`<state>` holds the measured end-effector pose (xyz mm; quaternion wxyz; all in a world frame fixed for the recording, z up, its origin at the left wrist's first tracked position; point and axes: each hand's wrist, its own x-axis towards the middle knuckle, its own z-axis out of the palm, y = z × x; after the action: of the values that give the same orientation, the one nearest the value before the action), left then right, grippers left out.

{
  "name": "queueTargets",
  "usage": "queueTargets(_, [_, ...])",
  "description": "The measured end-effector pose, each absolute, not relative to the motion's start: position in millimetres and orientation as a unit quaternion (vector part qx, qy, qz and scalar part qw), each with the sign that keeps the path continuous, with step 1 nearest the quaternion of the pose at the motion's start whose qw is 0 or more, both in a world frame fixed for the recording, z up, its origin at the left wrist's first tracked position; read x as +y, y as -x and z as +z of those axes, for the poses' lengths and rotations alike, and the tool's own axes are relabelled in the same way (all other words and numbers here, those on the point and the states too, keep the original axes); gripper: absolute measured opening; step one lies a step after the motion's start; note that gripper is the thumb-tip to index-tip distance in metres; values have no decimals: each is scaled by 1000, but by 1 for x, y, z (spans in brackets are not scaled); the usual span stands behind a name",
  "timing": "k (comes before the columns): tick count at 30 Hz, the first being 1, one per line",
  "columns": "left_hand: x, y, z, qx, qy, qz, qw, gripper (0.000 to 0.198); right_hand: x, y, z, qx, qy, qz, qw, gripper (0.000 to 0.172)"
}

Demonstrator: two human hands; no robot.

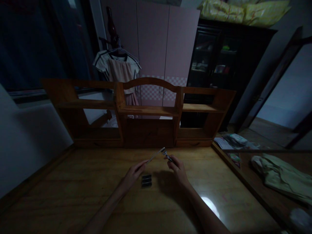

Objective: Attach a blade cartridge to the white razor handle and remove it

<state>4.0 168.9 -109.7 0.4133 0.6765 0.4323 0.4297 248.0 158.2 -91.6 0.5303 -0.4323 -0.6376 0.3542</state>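
Observation:
A razor (pixel 166 154) is in my right hand (pixel 177 168), the fingers closed round its dark and silver handle and the head pointing up and to the left. My left hand (pixel 133 172) pinches a thin, pale, stick-like thing (pixel 154 156). Its far tip meets or nearly meets the razor head; I cannot tell whether they touch. Both hands are raised over the wooden desk (pixel 102 191). Below and between them lies a small dark pack (pixel 146 181) with several black bars, perhaps razor cartridges.
A wooden shelf unit (pixel 148 111) runs along the desk's back edge. A raised wooden edge (pixel 240 177) bounds the right side, with a pale green cloth (pixel 282 175) and papers (pixel 224 143) beyond it. A white wall (pixel 36 130) stands on the left.

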Motion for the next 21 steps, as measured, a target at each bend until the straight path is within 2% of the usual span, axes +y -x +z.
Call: queueTargets(21, [168,-5,-107,412,-688,417,427,40,158,-249,-89,-641,423,352,535,25])
